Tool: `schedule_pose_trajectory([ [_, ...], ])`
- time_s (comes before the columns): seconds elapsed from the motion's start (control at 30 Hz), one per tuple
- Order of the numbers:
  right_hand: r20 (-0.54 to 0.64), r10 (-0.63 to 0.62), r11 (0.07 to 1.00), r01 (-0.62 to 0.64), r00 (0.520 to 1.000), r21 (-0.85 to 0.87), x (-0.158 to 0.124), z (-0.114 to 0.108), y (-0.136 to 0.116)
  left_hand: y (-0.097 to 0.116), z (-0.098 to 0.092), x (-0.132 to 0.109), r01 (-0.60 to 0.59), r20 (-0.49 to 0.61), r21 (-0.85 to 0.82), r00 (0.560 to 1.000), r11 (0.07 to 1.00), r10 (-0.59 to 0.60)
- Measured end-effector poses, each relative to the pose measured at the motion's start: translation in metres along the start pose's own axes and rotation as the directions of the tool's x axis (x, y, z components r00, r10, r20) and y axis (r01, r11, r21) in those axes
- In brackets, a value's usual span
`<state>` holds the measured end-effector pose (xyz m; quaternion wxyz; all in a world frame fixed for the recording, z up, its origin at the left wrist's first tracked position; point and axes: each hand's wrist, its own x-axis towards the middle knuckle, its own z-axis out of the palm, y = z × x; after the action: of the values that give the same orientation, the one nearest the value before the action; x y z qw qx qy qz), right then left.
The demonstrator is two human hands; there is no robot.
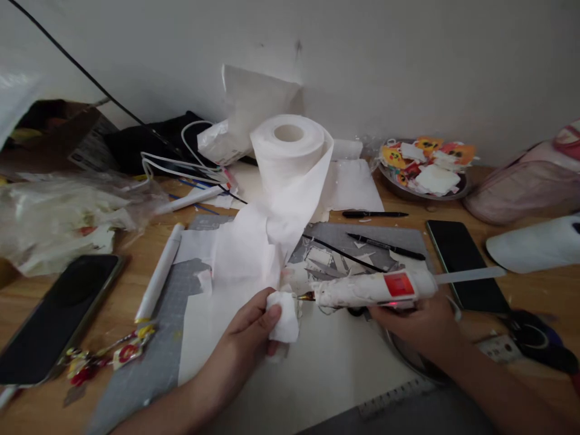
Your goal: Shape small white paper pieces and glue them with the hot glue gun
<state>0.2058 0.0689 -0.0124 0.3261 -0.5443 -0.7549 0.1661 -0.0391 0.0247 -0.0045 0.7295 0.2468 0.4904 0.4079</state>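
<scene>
My left hand (258, 323) pinches a small white piece (284, 317), which looks like folded tissue or paper. In my right hand (421, 320) is a white hot glue gun (367, 290) with a red patch on its side. Its metal nozzle (306, 296) points left and meets, or nearly meets, the right edge of the white piece. A translucent glue stick (471, 275) juts from the gun's rear end. Beneath both hands lies a large white sheet (335, 362). The fingers of my right hand are partly hidden behind the gun.
Behind the hands stands a white tissue roll (290, 151), its strip trailing forward. A bowl (421, 190) of colourful cut-outs sits back right. Phones lie left (58, 314) and right (466, 263). Black pens (385, 244) and paper scraps rest on the grey cutting mat (136, 368); scissors (539, 338) lie right.
</scene>
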Motion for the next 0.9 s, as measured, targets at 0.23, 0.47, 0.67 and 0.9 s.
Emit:
schedule_pose_trajectory([
  [0.23, 0.052, -0.078, 0.996, 0.076, 0.996, 0.043, 0.0010, -0.0005, 0.0003, -0.0021, -0.0035, 0.0015, 0.006, 0.066, 0.013, 0.998, 1.000, -0.007],
  [0.47, 0.042, -0.116, 0.992, 0.118, 0.992, -0.042, 0.0032, -0.0009, -0.0002, -0.0014, -0.0021, 0.0000, 0.006, 0.054, 0.024, 0.999, 1.000, -0.007],
  [0.67, 0.036, -0.165, 0.986, 0.167, 0.986, -0.031, 0.0028, -0.0015, 0.0007, 0.0022, 0.0011, -0.0035, 0.019, 0.025, 0.051, 0.999, 0.999, -0.021],
  [0.9, 0.046, -0.169, 0.985, 0.171, 0.985, -0.027, 0.0034, -0.0015, 0.0012, 0.0018, 0.0009, -0.0036, 0.015, 0.025, 0.001, 1.000, 1.000, -0.015],
])
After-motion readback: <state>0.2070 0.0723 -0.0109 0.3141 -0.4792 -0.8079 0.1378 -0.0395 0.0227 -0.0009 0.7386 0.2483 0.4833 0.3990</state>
